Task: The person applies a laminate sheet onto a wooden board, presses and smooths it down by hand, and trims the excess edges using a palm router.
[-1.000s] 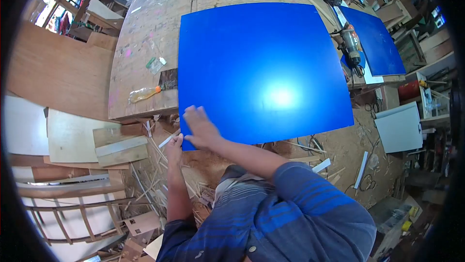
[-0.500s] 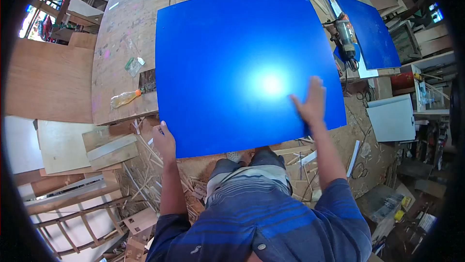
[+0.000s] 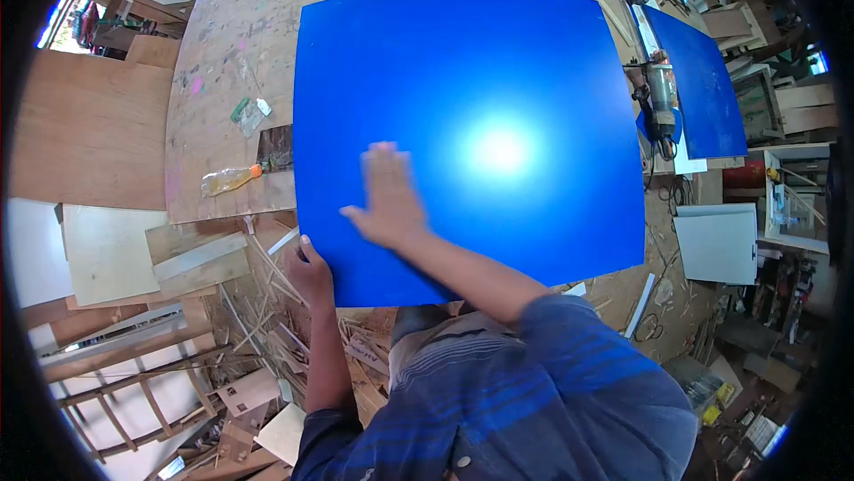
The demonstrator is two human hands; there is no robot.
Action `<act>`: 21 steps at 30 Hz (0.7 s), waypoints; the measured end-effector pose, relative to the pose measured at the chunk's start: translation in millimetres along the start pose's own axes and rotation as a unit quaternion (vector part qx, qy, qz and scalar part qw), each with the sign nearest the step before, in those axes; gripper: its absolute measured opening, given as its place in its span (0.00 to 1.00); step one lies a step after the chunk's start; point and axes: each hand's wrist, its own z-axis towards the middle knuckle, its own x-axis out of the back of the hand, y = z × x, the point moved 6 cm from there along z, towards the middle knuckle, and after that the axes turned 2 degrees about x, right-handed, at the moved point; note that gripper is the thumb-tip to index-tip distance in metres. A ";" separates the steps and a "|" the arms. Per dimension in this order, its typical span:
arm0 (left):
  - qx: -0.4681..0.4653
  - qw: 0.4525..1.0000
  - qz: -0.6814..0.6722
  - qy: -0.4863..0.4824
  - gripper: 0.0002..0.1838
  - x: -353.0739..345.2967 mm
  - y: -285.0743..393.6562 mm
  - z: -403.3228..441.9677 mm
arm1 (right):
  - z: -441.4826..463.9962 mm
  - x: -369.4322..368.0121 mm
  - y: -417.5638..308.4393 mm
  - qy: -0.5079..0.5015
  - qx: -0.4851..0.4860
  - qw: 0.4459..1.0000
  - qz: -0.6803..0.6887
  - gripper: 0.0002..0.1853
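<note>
A large glossy blue sheet [image 3: 463, 81] lies on the wooden workbench [image 3: 233, 63], its near edge jutting out over the floor. My right hand [image 3: 391, 196] rests on or just over the left part of the sheet, fingers spread and slightly blurred. At the sheet's near left edge is my left hand [image 3: 311, 269], its thumb up and its fingers curled at the edge, gripping it. A bright glare covers the middle of the sheet.
Left of the sheet lie a bottle with an orange cap [image 3: 231, 180] and a small white-capped item [image 3: 263, 108]. A power tool [image 3: 662, 99] and another blue sheet [image 3: 703, 81] are on the right. Wood scraps [image 3: 267, 259] litter the floor.
My right hand went from the near left corner across to the right side, then back to the left part of the sheet. My left hand stayed at the left edge.
</note>
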 end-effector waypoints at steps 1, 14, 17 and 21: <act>0.002 1.000 0.012 -0.006 0.24 -1.6 -2.4 0.0 | 21.5 -24.9 -31.7 -0.044 0.046 0.996 0.055 0.58; -0.089 0.996 0.015 0.000 0.24 -57.3 99.2 78.0 | -10.3 132.9 207.6 0.081 -0.049 0.992 -0.078 0.63; -0.003 1.000 0.001 0.029 0.25 -79.6 87.4 102.8 | -58.8 225.2 315.7 0.099 -0.163 0.943 -0.271 0.66; 0.000 1.000 -0.008 0.022 0.24 -77.1 96.3 101.1 | -92.6 297.7 418.2 0.165 -0.331 0.893 -0.256 0.69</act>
